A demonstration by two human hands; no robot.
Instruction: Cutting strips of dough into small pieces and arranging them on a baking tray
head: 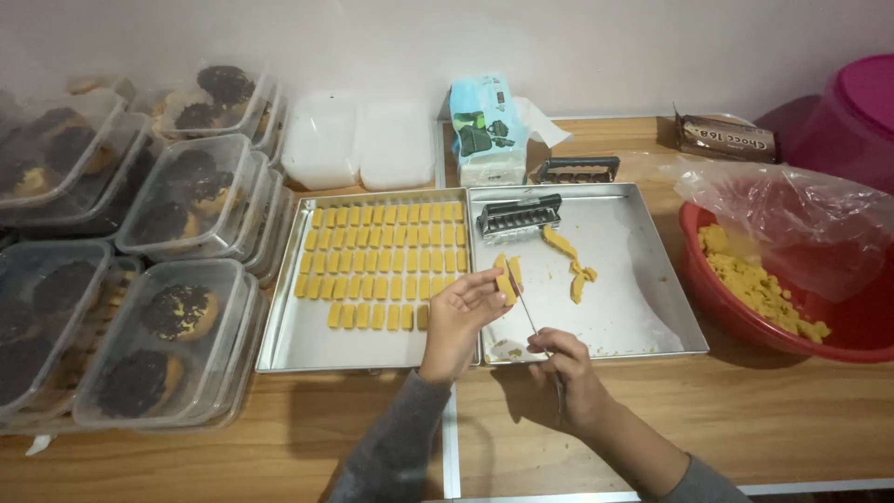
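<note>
My left hand (458, 317) holds small yellow dough pieces (507, 277) at its fingertips, over the seam between two metal trays. My right hand (565, 365) grips a thin knife (523, 307) whose blade points up toward those pieces. The left tray (282, 337) carries rows of several yellow dough bars (382, 263). On the right tray (652, 317) lie loose dough strips (570, 263) and a metal comb-like cutter (519, 217).
Stacked clear plastic boxes of dark-topped cookies (177, 312) fill the left side. A red bowl of yellow dough (759, 289) under a plastic bag sits right, a pink tub (852, 116) behind it. White lids (358, 142), a tissue pack (484, 130) and a second cutter (577, 169) stand at the back.
</note>
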